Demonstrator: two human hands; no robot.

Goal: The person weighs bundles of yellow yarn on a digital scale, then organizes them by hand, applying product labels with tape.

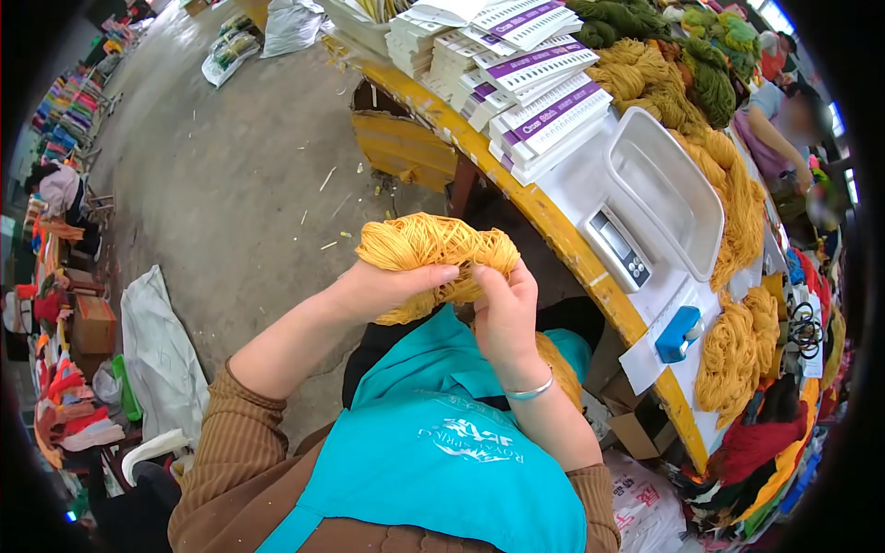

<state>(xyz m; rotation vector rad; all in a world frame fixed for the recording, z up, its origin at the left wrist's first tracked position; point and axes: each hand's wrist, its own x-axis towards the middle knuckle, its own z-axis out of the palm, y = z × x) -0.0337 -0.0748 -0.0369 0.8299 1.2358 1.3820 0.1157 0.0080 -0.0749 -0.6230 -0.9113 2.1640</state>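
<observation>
A bundle of yellow yarn is held up between both hands, above the lap with its turquoise apron. My left hand has its thumb pressed on the front of the bundle, the fingers hidden behind. My right hand, with a silver bracelet at the wrist, pinches the right end of the yarn. The two thumb tips are close together but apart. More yellow yarn hangs behind the right forearm.
At the right, a yellow-edged table bears card stacks, a scale, a clear tray, a blue tape dispenser and yarn piles. Other people sit at far left and upper right.
</observation>
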